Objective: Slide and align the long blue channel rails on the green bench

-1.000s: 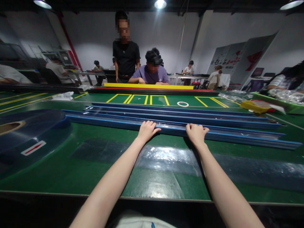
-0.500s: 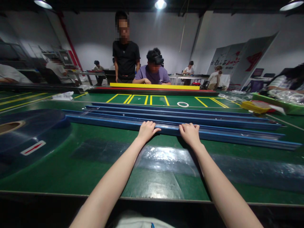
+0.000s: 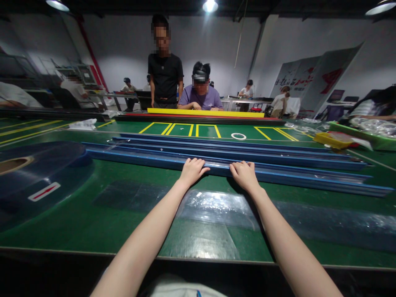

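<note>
Green table (image 3: pixel 77 222) | nearest blue rail (image 3: pixel 309 180) under left hand (image 3: pixel 192 170) and right hand (image 3: pixel 244 174)

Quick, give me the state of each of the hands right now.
Left hand: fingers curled over the nearest blue strip, resting on it.
Right hand: fingers curled over the same strip; a full grip cannot be told.

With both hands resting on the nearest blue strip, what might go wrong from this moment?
1. The left hand and right hand press the nearest blue strip close together near its middle, so its long free ends may swing or sag if it is lifted.
2. The strip lies against the other blue strips; pushing it may shift them.
3. The clear film before it may snag.
</note>
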